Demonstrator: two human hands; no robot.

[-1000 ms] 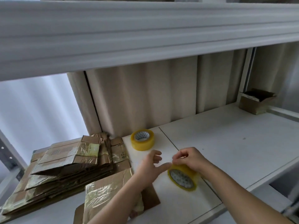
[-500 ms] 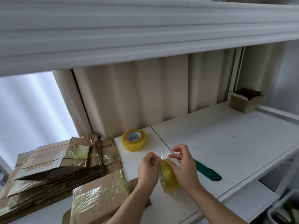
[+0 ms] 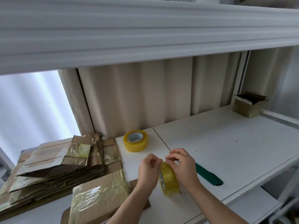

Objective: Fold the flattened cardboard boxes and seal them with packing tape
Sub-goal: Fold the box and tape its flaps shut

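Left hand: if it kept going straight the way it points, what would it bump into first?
The left hand points up and away over the shelf. Past the tape it grips, the first thing in line is probably the other tape roll lying flat, though depth is hard to judge.

Two tape rolls: one held (image 3: 169, 179), one on desk (image 3: 135, 140); one flattened-box stack (image 3: 53, 165); one separate flattened box (image 3: 98, 202); one open box (image 3: 249, 105); one green knife (image 3: 208, 176); two hands: left hand (image 3: 149, 169), right hand (image 3: 183, 167)

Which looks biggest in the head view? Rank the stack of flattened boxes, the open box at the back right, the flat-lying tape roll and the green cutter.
1. stack of flattened boxes
2. open box
3. tape roll and green cutter: alike; the cutter lies nearer, partly hidden, so unranked.
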